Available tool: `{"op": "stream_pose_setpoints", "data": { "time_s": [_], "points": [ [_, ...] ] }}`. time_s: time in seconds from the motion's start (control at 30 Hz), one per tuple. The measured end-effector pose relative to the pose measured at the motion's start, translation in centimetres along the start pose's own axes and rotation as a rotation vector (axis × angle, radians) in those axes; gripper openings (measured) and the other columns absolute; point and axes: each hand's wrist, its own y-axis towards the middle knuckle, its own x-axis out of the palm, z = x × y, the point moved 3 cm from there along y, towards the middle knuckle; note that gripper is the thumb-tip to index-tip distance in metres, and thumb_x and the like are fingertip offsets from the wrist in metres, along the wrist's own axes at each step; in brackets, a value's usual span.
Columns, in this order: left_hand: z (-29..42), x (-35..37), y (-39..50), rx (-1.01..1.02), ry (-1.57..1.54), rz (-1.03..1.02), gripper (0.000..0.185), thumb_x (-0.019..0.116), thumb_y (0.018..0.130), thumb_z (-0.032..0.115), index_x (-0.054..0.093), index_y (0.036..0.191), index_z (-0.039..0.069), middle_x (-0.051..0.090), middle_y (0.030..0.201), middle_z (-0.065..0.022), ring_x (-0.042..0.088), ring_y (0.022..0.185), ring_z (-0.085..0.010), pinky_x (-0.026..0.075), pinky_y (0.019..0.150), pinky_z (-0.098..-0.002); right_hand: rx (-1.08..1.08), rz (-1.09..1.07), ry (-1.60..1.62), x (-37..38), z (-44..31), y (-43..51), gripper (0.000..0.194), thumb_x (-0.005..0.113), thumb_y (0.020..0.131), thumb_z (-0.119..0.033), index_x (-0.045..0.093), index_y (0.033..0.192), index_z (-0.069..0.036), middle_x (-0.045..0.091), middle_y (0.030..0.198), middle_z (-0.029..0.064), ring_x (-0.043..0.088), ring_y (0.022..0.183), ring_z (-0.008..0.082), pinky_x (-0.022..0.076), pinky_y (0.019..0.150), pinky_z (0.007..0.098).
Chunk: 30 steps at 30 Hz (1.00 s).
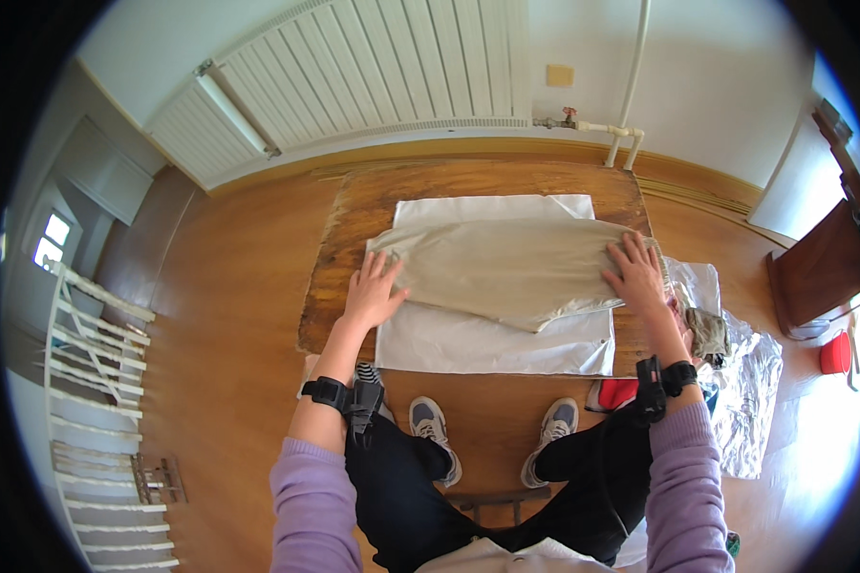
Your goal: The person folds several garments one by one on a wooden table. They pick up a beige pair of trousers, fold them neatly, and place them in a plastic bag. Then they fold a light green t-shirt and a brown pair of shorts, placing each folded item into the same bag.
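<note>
A pair of khaki trousers point(502, 265), folded lengthwise, lies flat across a white cloth point(494, 347) on a low wooden table point(330, 286). My left hand point(376, 290) rests with spread fingers on the narrower left end of the trousers. At the gathered elastic waistband on the right, my right hand point(634, 272) presses flat with its fingers apart. The cloth shows above and below the trousers.
Crumpled clothes point(706, 333) and clear plastic wrapping point(749, 401) lie right of the table. A white radiator point(387, 64) lines the wall beyond it. A white slatted rack point(100, 430) stands at left; a red container point(835, 352) is far right.
</note>
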Motion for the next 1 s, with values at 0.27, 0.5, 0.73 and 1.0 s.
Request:
{"op": "stream_pose_setpoints", "data": {
  "time_s": [0.27, 0.5, 0.73, 1.0],
  "points": [
    [-1.5, 0.1, -0.8, -0.527, -0.621, 0.134, 0.067, 0.068, 0.087, 0.034, 0.044, 0.130, -0.012, 0.060, 0.117, -0.0323, 0.058, 0.113, -0.0447, 0.047, 0.096, -0.0477, -0.077, 0.291, 0.465, -5.9, -1.9, -1.2, 0.043, 0.066, 0.089, -0.020, 0.058, 0.128, -0.004, 0.053, 0.133, 0.0244, 0.052, 0.122, 0.0424, 0.0422, 0.103, 0.0456],
    [-3.2, 5.0, 2.0, -0.871, -1.459, 0.398, 0.072, 0.082, 0.077, 0.023, 0.046, 0.127, -0.014, 0.065, 0.112, -0.0220, 0.064, 0.101, -0.0317, 0.050, 0.082, -0.0413, -0.347, -0.049, 0.649, -5.9, -14.7, -4.4, 0.038, 0.067, 0.088, -0.012, 0.060, 0.124, -0.005, 0.055, 0.133, 0.0210, 0.052, 0.124, 0.0400, 0.0436, 0.103, 0.0437],
    [-1.7, 3.5, 2.8, -0.701, -1.923, 0.331, 0.044, 0.078, 0.082, 0.020, 0.059, 0.116, 0.001, 0.063, 0.104, -0.0050, 0.057, 0.083, -0.0119, 0.043, 0.065, -0.0348, -0.545, -0.125, 0.550, -3.2, -22.2, -4.5, 0.045, 0.070, 0.083, -0.012, 0.059, 0.127, -0.008, 0.054, 0.131, 0.0163, 0.053, 0.116, 0.0369, 0.0463, 0.098, 0.0435],
    [1.8, 3.7, 2.6, -0.803, -2.331, 0.360, 0.039, 0.067, 0.091, 0.006, 0.053, 0.127, 0.003, 0.060, 0.123, -0.0125, 0.060, 0.110, -0.0264, 0.051, 0.095, -0.0436, -0.452, -0.110, 0.583, -1.9, -24.2, -1.3, 0.039, 0.064, 0.086, -0.006, 0.059, 0.125, -0.006, 0.058, 0.125, 0.0171, 0.055, 0.114, 0.0361, 0.0467, 0.096, 0.0433]
  ]
}}
